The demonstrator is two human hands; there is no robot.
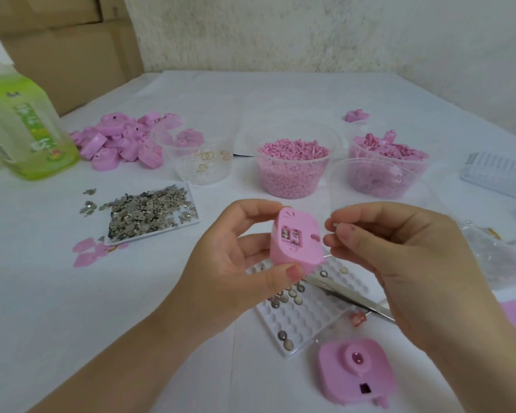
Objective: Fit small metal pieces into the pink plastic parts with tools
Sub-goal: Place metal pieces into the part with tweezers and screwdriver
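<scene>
At the far left of the frame a green bottle stands on the white surface, and a heap of pink plastic parts lies just right of it. Below that heap, a flat white tray holds a pile of loose metal pieces.

Near the centre, the left hand holds a pink part up off the surface. Its thumb is curled under the lower edge and its fingers are wrapped round the back. The part's open face is turned towards the viewer, and two metal contacts sit in its square recess.

Just right of the part, the right hand has its fingers curled in, thumb and forefinger pinched close on a tiny silvery bit too small to make out further. It sits just beside the part's right edge.

Below the hands, tweezers lie across a white dimpled tray that has round metal discs in some of its wells. Another pink part rests on the surface at lower right. Behind the hands, across the middle of the frame, stand clear cups of pink pellets.
</scene>
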